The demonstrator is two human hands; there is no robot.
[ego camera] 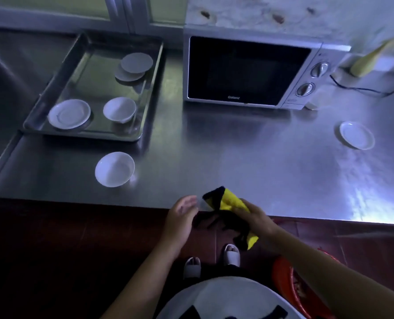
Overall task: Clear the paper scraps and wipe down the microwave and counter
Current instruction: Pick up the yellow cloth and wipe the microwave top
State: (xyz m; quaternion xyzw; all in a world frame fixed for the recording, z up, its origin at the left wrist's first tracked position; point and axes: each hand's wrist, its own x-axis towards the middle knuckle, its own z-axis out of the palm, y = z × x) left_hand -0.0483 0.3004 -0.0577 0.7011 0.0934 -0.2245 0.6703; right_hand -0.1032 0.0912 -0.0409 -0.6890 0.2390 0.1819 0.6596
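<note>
at the counter (237, 157) edge, right hand (258, 217) grips cloth (228, 201), left hand (182, 215) relaxed alongside.

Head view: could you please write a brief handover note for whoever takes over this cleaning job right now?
Left hand: open, by the front edge of the counter, holding nothing that I can make out.
Right hand: grips the cloth, beside the left.
Microwave: at the back, door shut. Bowl, plate and tray of dishes stand on the counter.
Done: cannot tell what is wiped.
Left: a pale bit by the microwave may be a scrap; wipe microwave and counter.
</note>
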